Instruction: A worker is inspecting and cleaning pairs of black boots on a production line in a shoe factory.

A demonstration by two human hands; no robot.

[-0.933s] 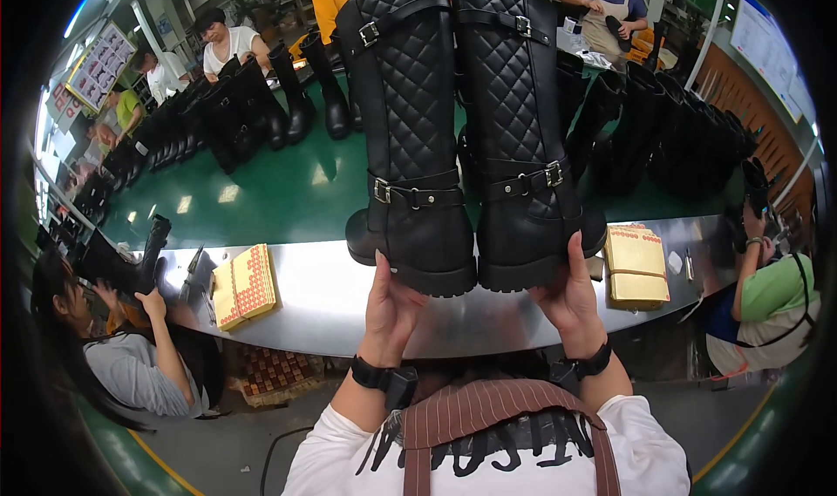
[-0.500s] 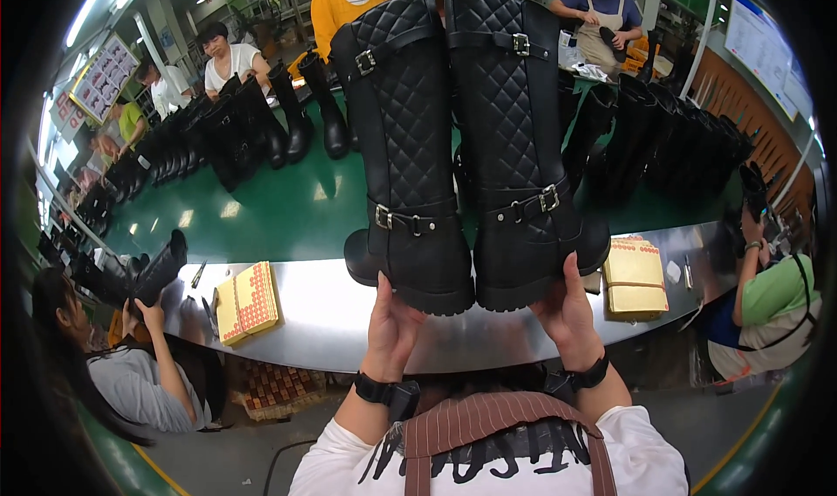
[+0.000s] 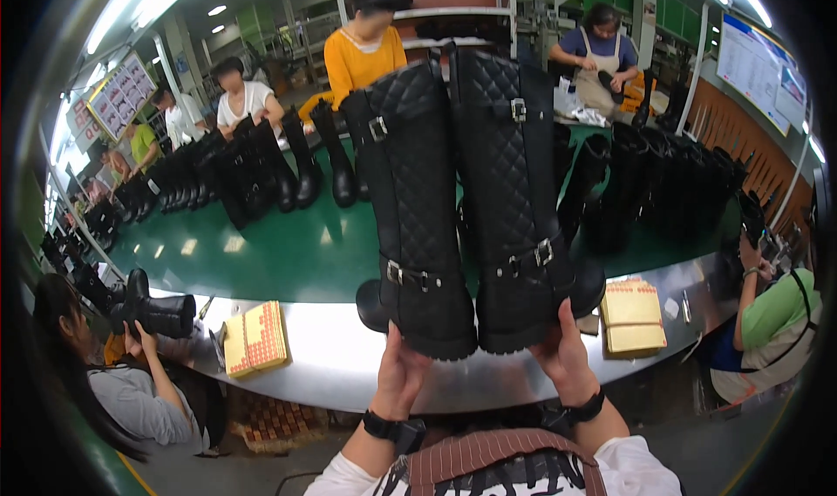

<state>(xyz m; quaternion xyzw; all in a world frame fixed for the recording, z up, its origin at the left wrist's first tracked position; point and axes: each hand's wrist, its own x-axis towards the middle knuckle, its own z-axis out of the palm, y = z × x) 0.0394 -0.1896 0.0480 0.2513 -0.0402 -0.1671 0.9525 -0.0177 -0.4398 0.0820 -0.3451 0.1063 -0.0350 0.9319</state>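
Two tall black boots with quilted shafts and silver buckles stand upright side by side in my hands, above the metal edge of the bench. My left hand (image 3: 402, 376) is closed round the foot of the left boot (image 3: 408, 217), its thumb up against the heel side. Likewise my right hand (image 3: 562, 356) grips the lower part of the right boot (image 3: 510, 208), thumb raised along it. The heels face me and the toes point away and outward. Most of my fingers are hidden beneath the soles.
Rows of black boots (image 3: 244, 178) line the green bench top (image 3: 261, 261). A yellow card stack (image 3: 255, 339) with red dots lies left, another yellow stack (image 3: 634, 317) right. Co-workers sit close on both sides, the left one holding a black boot (image 3: 157, 309). Others work across the bench.
The boots, still in both my hands, sit lower in the picture as the view has tilted up. The co-worker at left has turned their boot sideways.
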